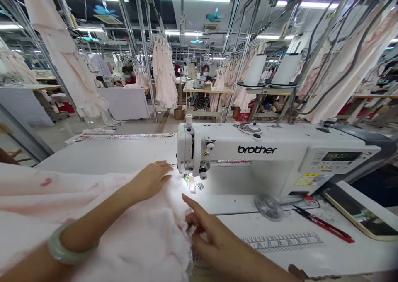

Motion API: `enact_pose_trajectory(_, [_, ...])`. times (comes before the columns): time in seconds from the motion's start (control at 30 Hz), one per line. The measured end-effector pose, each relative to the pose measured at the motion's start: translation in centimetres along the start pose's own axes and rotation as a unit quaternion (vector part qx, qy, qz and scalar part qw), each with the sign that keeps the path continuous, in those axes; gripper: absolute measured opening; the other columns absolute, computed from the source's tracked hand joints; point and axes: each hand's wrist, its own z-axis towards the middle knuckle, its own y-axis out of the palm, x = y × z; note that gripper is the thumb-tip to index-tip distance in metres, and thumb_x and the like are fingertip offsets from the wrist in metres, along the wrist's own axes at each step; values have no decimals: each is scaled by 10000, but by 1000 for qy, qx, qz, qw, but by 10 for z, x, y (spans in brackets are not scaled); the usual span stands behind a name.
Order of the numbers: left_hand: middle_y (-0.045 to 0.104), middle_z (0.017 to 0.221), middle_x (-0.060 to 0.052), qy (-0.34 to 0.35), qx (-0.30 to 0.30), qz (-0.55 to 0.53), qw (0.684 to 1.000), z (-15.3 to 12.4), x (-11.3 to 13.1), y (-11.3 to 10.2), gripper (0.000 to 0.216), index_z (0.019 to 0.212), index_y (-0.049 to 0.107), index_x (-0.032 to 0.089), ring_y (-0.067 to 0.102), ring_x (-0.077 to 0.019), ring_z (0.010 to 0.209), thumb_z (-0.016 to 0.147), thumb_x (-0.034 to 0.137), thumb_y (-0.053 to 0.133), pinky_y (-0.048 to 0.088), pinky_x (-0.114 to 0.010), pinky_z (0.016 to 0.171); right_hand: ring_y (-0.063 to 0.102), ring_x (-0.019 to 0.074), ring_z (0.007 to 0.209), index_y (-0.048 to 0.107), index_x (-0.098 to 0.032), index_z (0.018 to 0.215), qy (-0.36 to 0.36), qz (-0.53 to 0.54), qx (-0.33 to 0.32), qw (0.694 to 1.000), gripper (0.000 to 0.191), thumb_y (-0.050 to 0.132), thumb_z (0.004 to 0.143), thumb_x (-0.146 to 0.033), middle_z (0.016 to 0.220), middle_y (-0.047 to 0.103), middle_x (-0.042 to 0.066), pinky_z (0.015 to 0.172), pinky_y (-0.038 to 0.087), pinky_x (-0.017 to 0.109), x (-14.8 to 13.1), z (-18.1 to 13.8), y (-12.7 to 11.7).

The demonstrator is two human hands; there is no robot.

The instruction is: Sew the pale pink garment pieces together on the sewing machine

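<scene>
Head view: the pale pink fabric (133, 236) lay from lower left toward the presser foot (192, 184) of the Brother sewing machine (258, 149). The left hand (151, 180) rested open and flat on it, nearer the foot; the right hand (214, 236) touched its edge, index finger extended, grip unclear.
</scene>
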Motion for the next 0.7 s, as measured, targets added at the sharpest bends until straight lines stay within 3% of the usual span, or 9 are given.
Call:
enact_pose_trajectory(0.07, [636, 1209, -51, 36, -13, -33, 999, 12, 10, 7, 307, 1117, 644, 245, 540, -213, 1172, 932, 234, 399, 407, -336, 1014, 575, 179, 905, 353, -210, 1460, -111, -217, -28, 969, 623, 461, 870, -43, 1071, 627, 67, 782, 447, 299, -9, 16, -18])
enact_pose_trajectory(0.17, [658, 1064, -60, 38, -25, -62, 997, 20, 13, 18, 235, 1058, 643, 232, 579, -239, 1040, 863, 299, 529, 440, -326, 894, 552, 195, 792, 587, -112, 1158, -283, -475, -80, 830, 304, 468, 896, -14, 840, 639, 50, 680, 413, 307, -6, 39, -31])
enact_pose_trajectory(0.23, [634, 805, -37, 14, -35, -75, 996, 18, 9, 21, 155, 891, 638, 210, 587, -229, 818, 811, 331, 584, 430, -310, 742, 502, 182, 660, 622, -118, 949, -362, -564, -77, 738, 142, 490, 936, -69, 713, 592, 23, 580, 352, 315, 3, 50, -32])
enact_pose_trajectory(0.3, [525, 632, 10, -10, -51, -89, 995, 11, 5, 19, 153, 715, 566, 206, 507, -182, 631, 786, 340, 589, 358, -280, 610, 456, 164, 594, 621, -123, 904, -423, -579, -44, 696, 142, 492, 964, -130, 670, 547, 4, 529, 297, 312, 15, 54, -31])
enact_pose_trajectory(0.43, [493, 697, 28, -48, -62, -127, 989, -4, -2, 5, 151, 686, 475, 204, 444, -148, 626, 776, 302, 545, 296, -252, 570, 414, 142, 581, 622, -105, 1016, -466, -531, 21, 707, 187, 473, 1005, -218, 714, 518, -9, 508, 275, 303, 28, 52, -28])
enact_pose_trajectory(0.53, [517, 716, 24, -60, -85, -168, 980, -6, -3, -5, 133, 738, 508, 204, 485, -157, 664, 779, 329, 529, 339, -238, 579, 422, 139, 634, 622, -112, 1053, -471, -518, 26, 714, 176, 478, 1005, -201, 809, 554, 3, 525, 294, 304, 27, 51, -29])
enact_pose_trajectory(0.7, [620, 775, -5, -86, -153, -307, 935, 5, 2, -12, 260, 805, 613, 199, 576, -189, 754, 796, 453, 557, 442, -249, 643, 433, 155, 684, 546, -70, 1239, -457, -521, 17, 721, 280, 439, 1013, -198, 880, 569, 28, 606, 349, 325, 26, 54, -32])
